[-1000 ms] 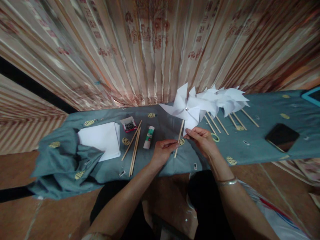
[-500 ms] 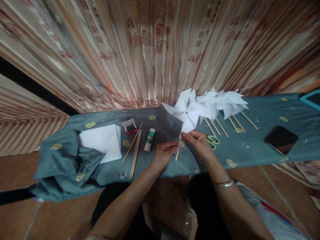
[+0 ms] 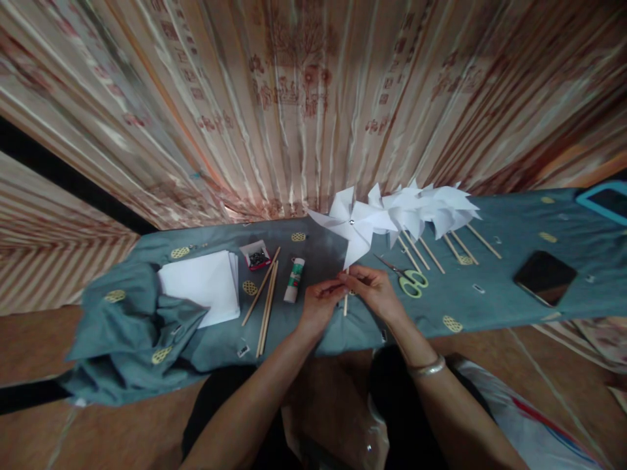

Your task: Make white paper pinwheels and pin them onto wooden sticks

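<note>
A white paper pinwheel [image 3: 360,228] with a shiny pin at its centre stands up from a wooden stick [image 3: 345,305]. My left hand [image 3: 319,301] is closed on the stick from the left. From the right, my right hand [image 3: 371,287] pinches the same stick just below the blades. Past my right hand lie green-handled scissors [image 3: 413,283], their blades showing. Several more white pinwheels [image 3: 435,205] rest in an overlapping row on the right, sticks pointing toward me. A glue stick [image 3: 294,281] lies left of my left hand.
Loose wooden sticks [image 3: 267,307] lie beside a small box of pins [image 3: 256,255]. Further left is a stack of white paper [image 3: 200,287] under bunched grey cloth [image 3: 142,326]. A dark phone [image 3: 545,277] and a blue-edged device [image 3: 607,201] are at right. A patterned curtain [image 3: 294,117] hangs behind.
The held pinwheel has moved slightly left and its blades have turned. My right hand has shifted left toward my left hand, uncovering the scissors' blades.
</note>
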A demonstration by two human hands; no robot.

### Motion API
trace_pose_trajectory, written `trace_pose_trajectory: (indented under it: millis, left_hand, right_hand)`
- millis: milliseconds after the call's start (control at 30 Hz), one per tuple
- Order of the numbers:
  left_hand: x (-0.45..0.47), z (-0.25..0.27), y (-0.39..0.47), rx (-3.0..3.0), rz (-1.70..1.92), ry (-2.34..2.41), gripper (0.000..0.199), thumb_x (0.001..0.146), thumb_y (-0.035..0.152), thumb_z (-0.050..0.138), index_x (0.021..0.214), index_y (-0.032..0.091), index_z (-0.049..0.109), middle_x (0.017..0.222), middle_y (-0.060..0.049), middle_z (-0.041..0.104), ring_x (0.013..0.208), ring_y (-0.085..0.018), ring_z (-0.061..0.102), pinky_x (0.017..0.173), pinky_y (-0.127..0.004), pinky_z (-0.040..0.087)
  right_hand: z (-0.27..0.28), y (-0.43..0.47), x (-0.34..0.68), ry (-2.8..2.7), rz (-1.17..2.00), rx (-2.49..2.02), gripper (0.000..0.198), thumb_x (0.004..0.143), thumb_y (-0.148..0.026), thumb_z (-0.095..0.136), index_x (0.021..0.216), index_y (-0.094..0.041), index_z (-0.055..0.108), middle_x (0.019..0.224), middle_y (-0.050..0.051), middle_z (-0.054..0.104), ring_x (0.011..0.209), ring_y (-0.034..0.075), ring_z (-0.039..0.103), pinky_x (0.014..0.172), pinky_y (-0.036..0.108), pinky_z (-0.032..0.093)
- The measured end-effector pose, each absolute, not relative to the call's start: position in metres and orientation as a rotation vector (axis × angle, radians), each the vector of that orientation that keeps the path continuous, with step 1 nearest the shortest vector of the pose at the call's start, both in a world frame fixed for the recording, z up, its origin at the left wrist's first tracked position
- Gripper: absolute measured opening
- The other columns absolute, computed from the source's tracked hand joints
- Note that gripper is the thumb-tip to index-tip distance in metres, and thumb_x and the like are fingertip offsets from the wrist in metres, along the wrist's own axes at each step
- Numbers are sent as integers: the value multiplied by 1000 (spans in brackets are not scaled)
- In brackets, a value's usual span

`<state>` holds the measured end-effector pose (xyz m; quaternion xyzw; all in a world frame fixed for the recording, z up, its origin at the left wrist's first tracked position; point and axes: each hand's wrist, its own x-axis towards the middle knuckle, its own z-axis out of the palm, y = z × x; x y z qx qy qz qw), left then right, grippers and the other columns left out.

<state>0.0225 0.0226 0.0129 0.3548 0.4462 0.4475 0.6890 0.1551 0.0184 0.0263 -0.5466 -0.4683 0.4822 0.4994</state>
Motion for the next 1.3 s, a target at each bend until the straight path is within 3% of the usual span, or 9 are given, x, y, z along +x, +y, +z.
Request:
trace_pose_trajectory:
  millis: [333,533,700,833,967,1133,1300]
  left_hand:
    - [21,16,17,776,946,972,34,55,39,89,79,16,81,78,-7,77,68,-14,63,69,-27,47]
    - [19,25,14,814,952,920,28,59,35,85,81,18,81,81,-7,78,74,-16,66,72,-28,49]
    - [18,27,11,882,913,930,22,65,32,81,83,19,81,84,-6,79,80,-19,68,74,-29,51]
    - [16,28,10,898,906,901,22,67,33,81,84,20,81,84,-6,79,84,-20,70,78,-30,52]
    - [14,28,10,893,924,868,24,65,35,82,83,19,81,84,-6,79,82,-20,70,79,-31,53]
    - [15,25,9,891,933,839,26,65,38,83,84,19,81,86,-7,79,86,-21,71,81,-32,54]
    - [17,22,9,889,927,838,25,66,37,83,83,20,81,88,-7,79,86,-21,71,84,-33,54]
  right_hand:
    - [24,17,163,-1194,964,-1443,44,70,-59,74,53,-20,64,51,-3,53,52,11,42,51,25,34]
    - [26,15,194,-1314,537,-1693,39,77,-57,67,60,-22,70,54,-2,61,52,13,50,54,27,36]
    - [34,22,228,-1451,65,-2012,34,81,-53,62,75,-24,77,84,8,79,78,26,70,67,34,48]
    - [42,38,249,-1529,-87,-2218,28,83,-44,63,81,-21,79,90,14,79,84,31,72,75,41,53]
    - [45,53,257,-1656,-155,-2253,22,84,-33,62,75,-18,76,103,18,76,99,34,70,92,48,51]
    - [28,61,266,-1745,-202,-2202,22,82,-26,62,62,-19,68,91,19,74,117,36,62,107,57,41]
    - [7,66,276,-1761,-200,-2176,24,79,-24,61,55,-22,62,78,17,72,118,36,61,109,60,38]
